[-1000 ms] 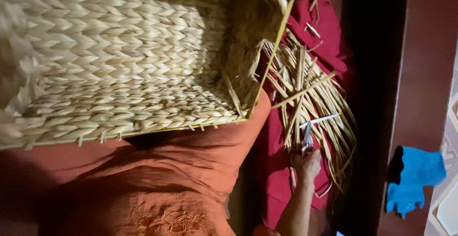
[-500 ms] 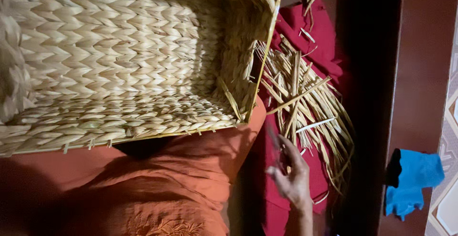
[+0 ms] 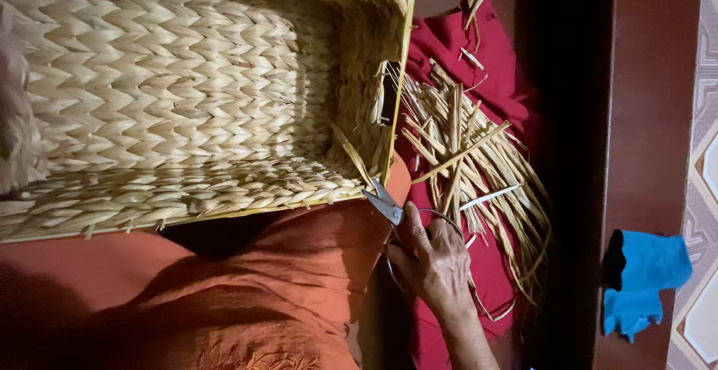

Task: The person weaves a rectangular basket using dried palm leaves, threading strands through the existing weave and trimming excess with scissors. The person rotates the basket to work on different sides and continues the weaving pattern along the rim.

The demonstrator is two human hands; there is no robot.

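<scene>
A large woven straw basket lies on my lap, its open side facing me, with loose strand ends sticking out along its lower rim. My right hand grips a pair of metal scissors. The blades point up and left and touch the basket's lower right corner, where a loose strand juts out. My left hand is out of sight.
Cut straw strips lie piled on a red cloth right of the basket. An orange garment covers my lap. A blue cloth lies at the far right, beside a dark wooden board and tiled floor.
My right hand left the straw pile, came back toward me, then moved left with the scissors up to the basket's corner.
</scene>
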